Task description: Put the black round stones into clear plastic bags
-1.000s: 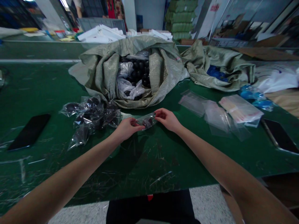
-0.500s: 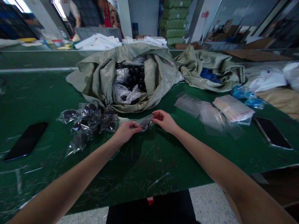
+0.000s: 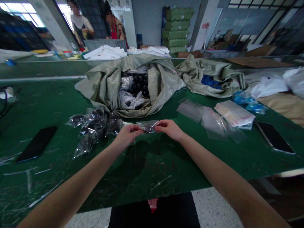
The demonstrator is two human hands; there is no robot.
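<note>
Between my two hands is a clear plastic bag (image 3: 149, 126) with a dark object inside, held just above the green table. My left hand (image 3: 127, 135) pinches the bag's left end between thumb and fingers. At its right end, my right hand (image 3: 169, 129) grips the plastic in the same way. To the left of my left hand lies a pile of bagged dark round pieces (image 3: 96, 125). Beyond my hands, a woven sack (image 3: 161, 85) gapes wide, with many black round pieces (image 3: 140, 83) and crumpled clear plastic in it.
Flat clear bags (image 3: 213, 122) and a stacked bundle of bags (image 3: 235, 114) lie to the right, beside a phone (image 3: 275, 137). Another phone (image 3: 36, 144) rests at the left. A second sack (image 3: 213, 76) holds blue pieces. Two people stand behind the table.
The view has tilted up slightly, showing more of the people at the back. My right hand has come a little lower against the bag, which now lies level between both hands.
</note>
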